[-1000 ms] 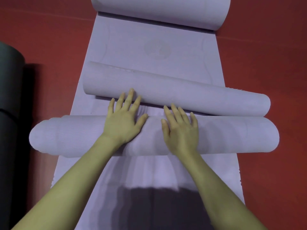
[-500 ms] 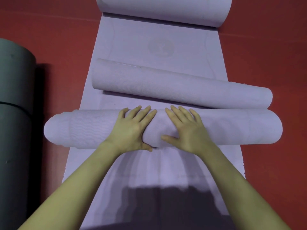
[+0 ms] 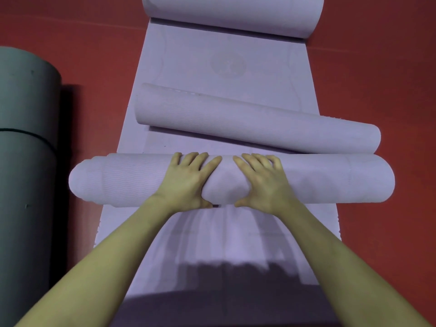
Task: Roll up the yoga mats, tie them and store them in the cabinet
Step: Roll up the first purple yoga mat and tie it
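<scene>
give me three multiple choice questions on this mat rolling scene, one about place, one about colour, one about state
1. Where do both hands rest?
A. on the near purple roll
B. on the grey roll
C. on the bare floor

2. What colour is the floor?
A. blue
B. red
C. white

3. How is the slimmer purple roll lying?
A. askew, its right end touching the near roll
B. standing on end
C. fully unrolled flat

Answers:
1 A: the left hand and right hand lie side by side on the near purple roll, fingers curved over it.
2 B: the floor is red.
3 A: the slimmer purple roll slants, meeting the near roll at the right.
</scene>
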### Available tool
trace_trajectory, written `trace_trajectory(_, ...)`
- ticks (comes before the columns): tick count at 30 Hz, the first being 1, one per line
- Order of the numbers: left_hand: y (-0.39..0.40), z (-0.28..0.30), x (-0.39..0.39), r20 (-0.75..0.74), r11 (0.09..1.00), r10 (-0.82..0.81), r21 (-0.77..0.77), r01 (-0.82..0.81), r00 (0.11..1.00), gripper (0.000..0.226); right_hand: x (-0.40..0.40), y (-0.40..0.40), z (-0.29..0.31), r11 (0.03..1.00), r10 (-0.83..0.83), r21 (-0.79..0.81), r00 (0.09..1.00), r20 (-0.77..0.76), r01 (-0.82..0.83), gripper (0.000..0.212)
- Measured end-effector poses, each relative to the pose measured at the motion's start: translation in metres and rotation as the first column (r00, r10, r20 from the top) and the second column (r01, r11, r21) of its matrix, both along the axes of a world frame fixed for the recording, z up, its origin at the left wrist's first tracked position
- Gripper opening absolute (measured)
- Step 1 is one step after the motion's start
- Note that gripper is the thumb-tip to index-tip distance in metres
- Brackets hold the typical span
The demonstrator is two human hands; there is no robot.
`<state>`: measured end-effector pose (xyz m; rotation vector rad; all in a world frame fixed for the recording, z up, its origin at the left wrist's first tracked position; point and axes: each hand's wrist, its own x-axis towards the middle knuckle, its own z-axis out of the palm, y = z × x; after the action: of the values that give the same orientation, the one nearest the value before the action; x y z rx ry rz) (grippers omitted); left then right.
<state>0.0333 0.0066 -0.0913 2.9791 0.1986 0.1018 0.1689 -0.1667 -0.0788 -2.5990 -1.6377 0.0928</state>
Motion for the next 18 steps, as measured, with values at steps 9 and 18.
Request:
trace_trajectory(9,-0.037,0.003,-0.058,-0.041,0.998,-0.056,-0.034,0.054,0.998,0.118,-0.057,-0.043,0.013,0.996,-0.02,-0.087,0.996,-0.092,0.012,0.113)
trace_trajectory(18,-0.053,0.0,-0.081,-0.12,0.996,-0.093,-0.023,0.091,0.988,0.116,-0.073,-0.06,0.022,0.977,-0.014,-0.211,0.98,-0.2,-0.03,0.099)
